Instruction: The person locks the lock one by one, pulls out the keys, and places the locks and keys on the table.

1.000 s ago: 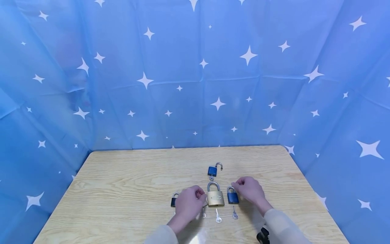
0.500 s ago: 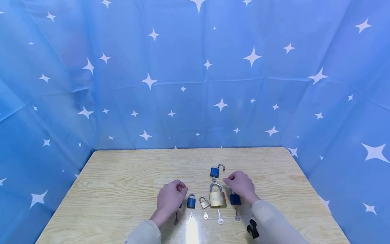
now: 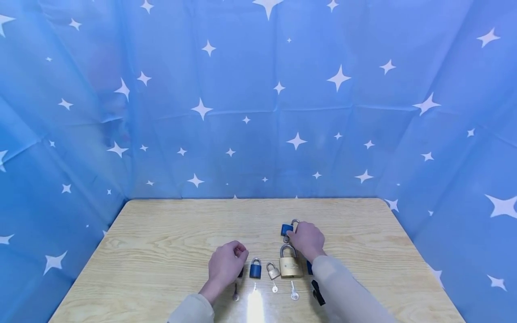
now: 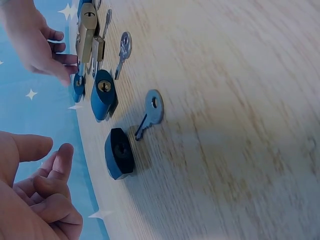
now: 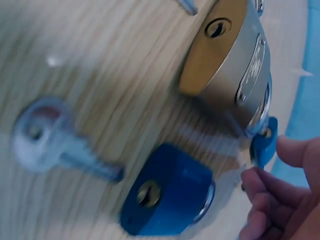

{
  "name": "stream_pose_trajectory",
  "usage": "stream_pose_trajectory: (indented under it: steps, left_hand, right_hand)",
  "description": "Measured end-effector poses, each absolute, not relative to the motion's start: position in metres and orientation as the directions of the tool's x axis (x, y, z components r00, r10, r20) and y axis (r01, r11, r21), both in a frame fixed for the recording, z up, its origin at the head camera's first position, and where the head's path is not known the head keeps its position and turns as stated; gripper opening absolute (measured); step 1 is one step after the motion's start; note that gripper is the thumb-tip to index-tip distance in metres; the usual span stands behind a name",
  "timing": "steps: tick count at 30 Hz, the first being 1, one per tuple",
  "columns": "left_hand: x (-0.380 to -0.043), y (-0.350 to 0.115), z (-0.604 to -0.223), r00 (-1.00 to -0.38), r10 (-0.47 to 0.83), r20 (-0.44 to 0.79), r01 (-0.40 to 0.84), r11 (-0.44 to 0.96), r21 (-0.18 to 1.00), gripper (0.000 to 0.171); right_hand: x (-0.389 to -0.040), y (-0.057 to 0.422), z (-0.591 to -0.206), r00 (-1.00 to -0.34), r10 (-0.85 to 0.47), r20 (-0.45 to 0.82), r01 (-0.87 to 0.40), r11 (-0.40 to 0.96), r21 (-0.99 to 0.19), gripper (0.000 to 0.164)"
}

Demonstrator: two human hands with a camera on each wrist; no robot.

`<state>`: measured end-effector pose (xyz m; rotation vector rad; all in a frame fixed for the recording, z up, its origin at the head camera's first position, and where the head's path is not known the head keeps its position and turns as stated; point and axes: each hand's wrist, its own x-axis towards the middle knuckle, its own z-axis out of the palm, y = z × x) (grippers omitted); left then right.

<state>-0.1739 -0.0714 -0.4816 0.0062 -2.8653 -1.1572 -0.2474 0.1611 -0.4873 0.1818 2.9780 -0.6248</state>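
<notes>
My right hand [image 3: 308,238] reaches to the unlocked blue padlock [image 3: 286,229] at the back, whose shackle is swung out. Thumb and forefinger stand apart right beside that lock in the right wrist view. A key [image 3: 286,239] sits in its bottom. In the left wrist view, my left hand [image 4: 40,195] hovers beside a black padlock [image 4: 119,155], fingers loosely curled and holding nothing; a loose key [image 4: 154,107] lies in front of that lock. Below the right hand are a large brass padlock [image 3: 290,268] and a closed blue padlock [image 5: 170,190], mostly hidden by the sleeve in the head view.
Another blue padlock [image 3: 255,270] and a small brass-coloured padlock [image 3: 273,272] stand in the row between the hands. Loose keys lie before the locks, one key [image 3: 294,294] below the large lock. A blue star-patterned curtain [image 3: 242,89] hangs behind the wooden table [image 3: 169,233].
My left hand has moved left, uncovering the blue and small brass-coloured padlocks, and now hovers by the black one. My right hand has moved from the right-hand blue padlock up to the unlocked one.
</notes>
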Motion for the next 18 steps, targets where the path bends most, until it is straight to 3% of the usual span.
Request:
stream_pose_trajectory:
  steps: [4, 8, 18]
  left_hand:
    - [-0.173, -0.071, -0.483, -0.999, -0.029, 0.044, 0.011, 0.713, 0.701, 0.007]
    - [-0.173, -0.070, -0.485, -0.999, -0.029, 0.042, 0.010, 0.709, 0.705, 0.007]
    - [-0.172, -0.071, -0.488, -0.999, -0.039, 0.028, -0.008, 0.703, 0.711, 0.006]
  right_hand:
    - [-0.255, 0.154, -0.494, -0.990, 0.098, -0.102, 0.129, 0.923, -0.362, 0.041]
    - [-0.261, 0.151, -0.495, -0.986, 0.132, -0.098, 0.159, 0.919, -0.362, 0.042]
    - [-0.267, 0.144, -0.493, -0.970, 0.176, -0.170, 0.236, 0.857, -0.457, 0.044]
